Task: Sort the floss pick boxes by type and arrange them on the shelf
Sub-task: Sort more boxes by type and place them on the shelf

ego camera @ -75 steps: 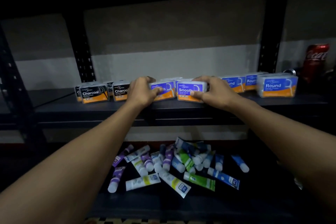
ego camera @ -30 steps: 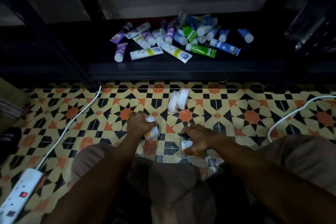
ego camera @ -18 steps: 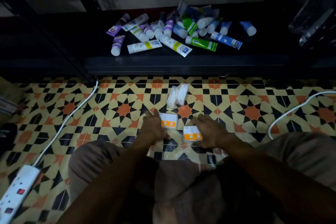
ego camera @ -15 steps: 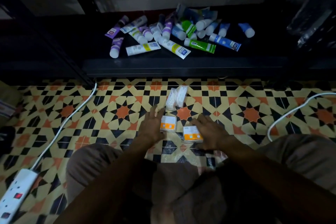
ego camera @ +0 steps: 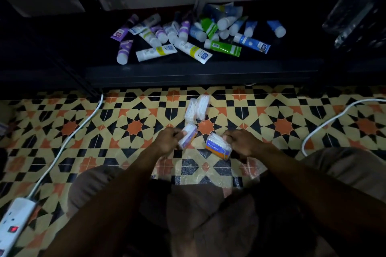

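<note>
I look down at the patterned tile floor in front of the dark shelf. My left hand [ego camera: 167, 141] grips a clear floss pick box [ego camera: 189, 135] with a blue and orange label, tilted on edge. My right hand [ego camera: 242, 142] holds a second floss pick box [ego camera: 218, 145] whose blue and orange label reads "Round". Both boxes are lifted just above the floor, a hand's width apart. Two more clear boxes of floss picks [ego camera: 197, 108] lie side by side on the tiles just beyond my hands. The shelf level with the sorted boxes is out of view.
The bottom shelf [ego camera: 200, 71] carries a loose pile of several cream tubes [ego camera: 188, 35]. A white power strip [ego camera: 12, 227] lies at the lower left, its cable [ego camera: 69, 142] running up to the shelf post. Another white cable [ego camera: 325, 123] curves at right. My knees fill the bottom of the view.
I have turned from the upper shelf down to the floor. Each hand has taken up one floss pick box; since half a second ago both boxes have been tilted and lifted slightly.
</note>
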